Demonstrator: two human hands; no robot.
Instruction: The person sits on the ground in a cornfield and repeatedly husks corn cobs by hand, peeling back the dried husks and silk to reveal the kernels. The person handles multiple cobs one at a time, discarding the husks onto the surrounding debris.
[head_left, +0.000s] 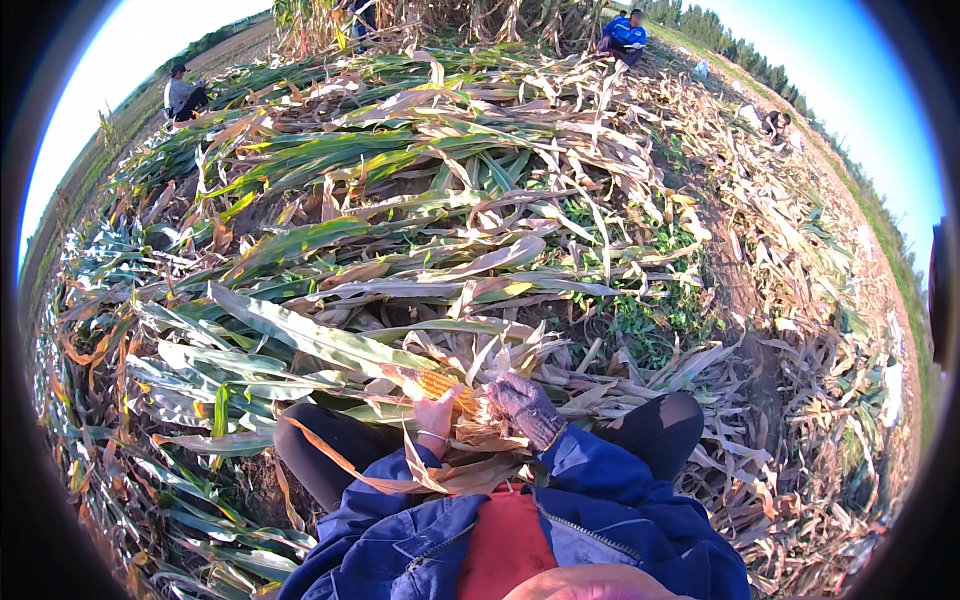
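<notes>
An ear of corn (433, 383) with bare yellow kernels lies between my hands, its tip towards the left. My left hand (435, 409), ungloved and with a bracelet at the wrist, is closed around the ear. At the ear's base, my right hand (521, 405) wears a grey-purple knit glove and grips the dry husk (487, 360), which is peeled back in pale strips. The right palm and part of the husk are hidden by the fingers. Long dry leaves (472, 476) hang over my lap below the ear.
Cut corn stalks (420, 277) lie in rows all around my folded legs. Green weeds (645, 315) and a bare soil strip (739, 277) are to the right. Several people are farther off, among them a person in blue (625, 34) and a person at left (182, 94). Standing corn (480, 19) rises behind.
</notes>
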